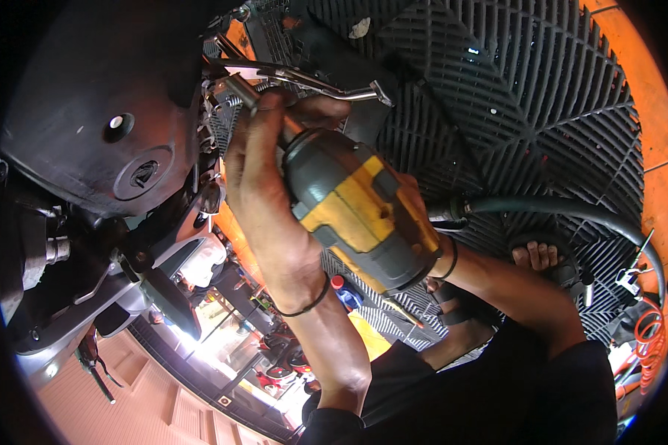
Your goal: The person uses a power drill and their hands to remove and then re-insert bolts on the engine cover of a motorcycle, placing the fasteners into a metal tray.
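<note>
A yellow and black impact wrench (360,211) is held at a slant in front of me, its nose toward the upper left. Around the shaft at its nose, the fingers of my left hand (263,174) are closed, and a metal socket (241,90) sticks out past them. My right hand (414,194) is mostly hidden behind the wrench body and seems to grip its handle. The socket's end is close to metal parts beside a black motorbike panel (89,111); whether it touches them I cannot tell. A bent metal lever (356,93) lies just beyond my left fingers.
Black slatted matting (527,81) covers the floor, bordered by orange tiles (657,119). A dark hose (571,208) runs right from near the wrench. An orange coiled hose (648,341) hangs at lower right. Below the wrench stands a blue bottle (349,298). A foot (538,256) rests at right.
</note>
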`<state>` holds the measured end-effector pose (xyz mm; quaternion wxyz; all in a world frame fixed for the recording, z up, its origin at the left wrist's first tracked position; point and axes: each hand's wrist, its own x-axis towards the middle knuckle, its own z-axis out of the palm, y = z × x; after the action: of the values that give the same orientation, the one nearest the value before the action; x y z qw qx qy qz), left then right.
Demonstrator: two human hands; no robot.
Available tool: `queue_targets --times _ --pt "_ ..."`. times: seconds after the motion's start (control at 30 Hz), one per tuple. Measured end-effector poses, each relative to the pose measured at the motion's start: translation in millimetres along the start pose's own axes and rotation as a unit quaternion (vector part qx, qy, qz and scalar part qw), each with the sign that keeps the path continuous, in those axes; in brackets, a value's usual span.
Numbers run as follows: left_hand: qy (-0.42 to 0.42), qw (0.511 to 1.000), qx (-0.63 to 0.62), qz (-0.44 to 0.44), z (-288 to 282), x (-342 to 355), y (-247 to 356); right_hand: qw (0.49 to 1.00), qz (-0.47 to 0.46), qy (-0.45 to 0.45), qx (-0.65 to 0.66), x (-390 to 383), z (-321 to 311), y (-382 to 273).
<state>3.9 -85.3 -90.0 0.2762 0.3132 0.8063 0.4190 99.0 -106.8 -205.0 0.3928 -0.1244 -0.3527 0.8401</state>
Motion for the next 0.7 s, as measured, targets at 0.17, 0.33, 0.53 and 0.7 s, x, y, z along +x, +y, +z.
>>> queue_targets --times 0.17,0.33,0.53,0.7 --pt "0.1 0.991 -0.012 -0.089 0 11 24 0.998 -0.027 -0.003 0.053 8 11 11" --pt "0.095 0.995 -0.014 -0.026 -1 16 24 0.998 -0.063 0.014 -0.012 17 21 10" --pt "0.005 0.964 0.224 0.146 -19 14 6 0.985 -0.128 0.024 -0.117 19 14 8" --pt "0.049 0.984 0.133 0.11 -10 13 5 0.993 -0.061 -0.011 -0.1 14 8 10"
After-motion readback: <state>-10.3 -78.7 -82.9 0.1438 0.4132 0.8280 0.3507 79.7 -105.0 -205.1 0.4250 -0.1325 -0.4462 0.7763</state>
